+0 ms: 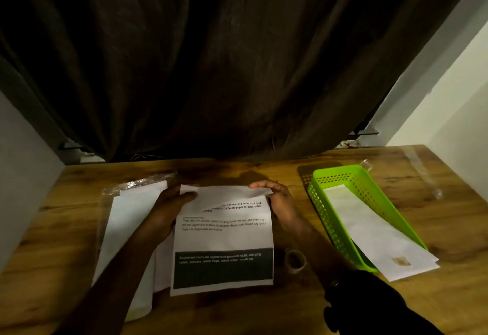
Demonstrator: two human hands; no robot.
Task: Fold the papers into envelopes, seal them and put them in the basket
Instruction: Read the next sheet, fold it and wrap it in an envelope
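A printed sheet of paper (224,239) lies in the middle of the wooden table, with a dark band of text near its front edge. Its far edge is curled over toward me. My left hand (169,210) grips that far edge at the left corner. My right hand (277,197) pinches it at the right corner. A green plastic basket (343,176) stands at the right, and a long white sealed envelope (369,226) lies in it, sticking out over its near end.
A clear plastic packet of white envelopes (126,218) lies at the left, partly under my left arm. A roll of clear tape (295,260) sits between the sheet and the basket. A dark curtain hangs behind the table (66,242).
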